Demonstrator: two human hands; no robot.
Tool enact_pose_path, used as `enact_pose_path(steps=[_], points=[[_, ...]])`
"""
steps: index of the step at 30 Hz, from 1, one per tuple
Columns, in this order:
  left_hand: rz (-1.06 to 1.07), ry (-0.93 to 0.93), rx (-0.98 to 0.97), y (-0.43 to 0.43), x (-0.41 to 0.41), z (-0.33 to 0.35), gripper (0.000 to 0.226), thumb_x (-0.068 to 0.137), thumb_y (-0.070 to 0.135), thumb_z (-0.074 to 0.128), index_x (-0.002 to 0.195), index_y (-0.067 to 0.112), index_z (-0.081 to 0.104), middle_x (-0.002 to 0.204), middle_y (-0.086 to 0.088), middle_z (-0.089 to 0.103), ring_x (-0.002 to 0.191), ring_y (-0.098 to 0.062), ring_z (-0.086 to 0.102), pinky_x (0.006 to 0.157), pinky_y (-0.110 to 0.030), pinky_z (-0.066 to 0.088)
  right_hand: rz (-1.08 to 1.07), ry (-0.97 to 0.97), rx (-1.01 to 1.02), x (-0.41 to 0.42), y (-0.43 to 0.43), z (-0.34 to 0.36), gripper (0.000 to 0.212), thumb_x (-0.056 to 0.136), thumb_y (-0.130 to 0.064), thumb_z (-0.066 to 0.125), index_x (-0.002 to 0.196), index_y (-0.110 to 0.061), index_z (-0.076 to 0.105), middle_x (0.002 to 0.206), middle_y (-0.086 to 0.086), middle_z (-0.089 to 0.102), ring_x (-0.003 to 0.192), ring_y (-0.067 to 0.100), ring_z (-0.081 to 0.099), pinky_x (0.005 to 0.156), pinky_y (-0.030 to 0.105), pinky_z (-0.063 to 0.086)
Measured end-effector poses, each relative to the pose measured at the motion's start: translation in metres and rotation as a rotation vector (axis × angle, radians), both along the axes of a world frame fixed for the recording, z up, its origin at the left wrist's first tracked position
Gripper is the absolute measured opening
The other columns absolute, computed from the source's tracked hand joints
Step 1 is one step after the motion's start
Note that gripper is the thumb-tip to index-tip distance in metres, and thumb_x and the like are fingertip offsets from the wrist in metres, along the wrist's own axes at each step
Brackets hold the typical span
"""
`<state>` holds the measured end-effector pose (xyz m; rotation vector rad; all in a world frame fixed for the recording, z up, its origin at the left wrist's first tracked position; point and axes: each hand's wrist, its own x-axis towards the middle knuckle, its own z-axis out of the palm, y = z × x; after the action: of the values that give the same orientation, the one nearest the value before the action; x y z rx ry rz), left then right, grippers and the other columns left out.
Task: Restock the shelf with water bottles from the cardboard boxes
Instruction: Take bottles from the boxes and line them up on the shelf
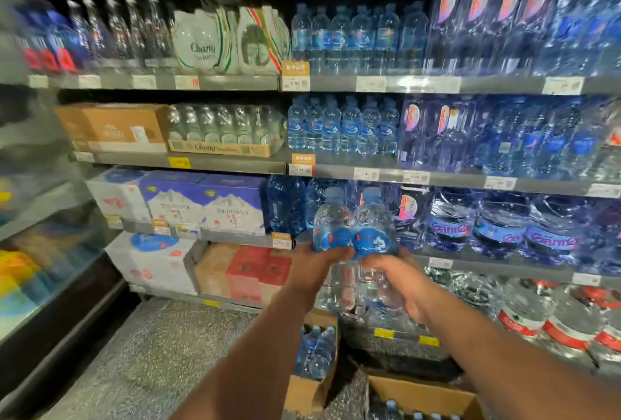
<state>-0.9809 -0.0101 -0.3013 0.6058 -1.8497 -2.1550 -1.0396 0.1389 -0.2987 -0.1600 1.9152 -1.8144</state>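
Observation:
Two small clear water bottles with blue caps and blue labels stand side by side in front of the shelves. My left hand (316,268) grips the left bottle (331,221) at its lower half. My right hand (400,282) grips the right bottle (373,218) the same way. Both bottles are upright and touch each other, level with the third shelf. Matching small bottles (342,127) fill the shelf above. An open cardboard box (307,392) with several more of these bottles sits on the floor below my arms, and a second open box (426,392) lies at the bottom right.
Shelves of packed water run across the view: large blue bottles (504,224) to the right, boxed water (201,201) to the left, red-labelled jugs (554,322) low on the right. A chiller cabinet (40,251) stands at the left. Speckled floor (161,352) lies below.

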Motion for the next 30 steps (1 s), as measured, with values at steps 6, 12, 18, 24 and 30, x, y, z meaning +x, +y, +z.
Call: enact_pose_path(steps=[6, 12, 18, 24, 30], points=[[0.042, 0.031, -0.056, -0.009, -0.006, 0.048, 0.032, 0.078, 0.007, 0.072, 0.108, 0.002, 0.064, 0.096, -0.013, 0.070, 0.080, -0.022, 0.064, 0.071, -0.029, 0.050, 0.010, 0.034, -0.062, -0.008, -0.012, 0.053, 0.051, 0.077, -0.008, 0.076, 0.122, -0.006, 0.049, 0.112, 0.014, 0.065, 0.096, 0.026, 0.063, 0.073, 0.032, 0.048], [0.085, 0.105, -0.094, 0.004, -0.040, 0.079, 0.032, 0.077, 0.014, 0.076, 0.106, 0.004, 0.065, 0.092, -0.008, 0.070, 0.074, -0.015, 0.065, 0.056, -0.018, 0.049, 0.146, 0.129, -0.092, -0.036, 0.004, 0.091, 0.022, 0.082, -0.006, 0.069, 0.103, -0.008, 0.065, 0.096, 0.017, 0.064, 0.083, 0.026, 0.057, 0.064, 0.032, 0.046], [0.150, 0.137, -0.071, 0.015, -0.073, 0.089, 0.037, 0.074, 0.010, 0.078, 0.107, 0.001, 0.065, 0.091, -0.008, 0.069, 0.074, -0.016, 0.066, 0.056, -0.018, 0.050, 0.099, 0.152, -0.006, -0.073, 0.005, 0.106, 0.020, 0.079, -0.010, 0.075, 0.084, -0.018, 0.057, 0.091, 0.012, 0.065, 0.086, 0.026, 0.057, 0.075, 0.037, 0.045], [0.161, 0.115, -0.062, -0.015, -0.087, 0.078, 0.045, 0.070, 0.013, 0.081, 0.110, 0.001, 0.063, 0.103, -0.015, 0.070, 0.084, -0.024, 0.068, 0.070, -0.028, 0.053, 0.121, 0.155, -0.023, -0.090, -0.022, 0.098, 0.018, 0.081, -0.005, 0.072, 0.089, -0.016, 0.061, 0.078, 0.004, 0.067, 0.072, 0.017, 0.061, 0.064, 0.029, 0.047], [0.120, 0.103, -0.113, -0.082, -0.092, 0.072, 0.042, 0.072, 0.007, 0.080, 0.110, 0.001, 0.063, 0.101, -0.010, 0.070, 0.081, -0.016, 0.066, 0.062, -0.015, 0.052, 0.033, 0.065, 0.027, -0.102, -0.092, 0.074, 0.053, 0.069, -0.012, 0.082, 0.116, -0.008, 0.056, 0.104, 0.011, 0.069, 0.091, 0.023, 0.065, 0.071, 0.034, 0.052]])
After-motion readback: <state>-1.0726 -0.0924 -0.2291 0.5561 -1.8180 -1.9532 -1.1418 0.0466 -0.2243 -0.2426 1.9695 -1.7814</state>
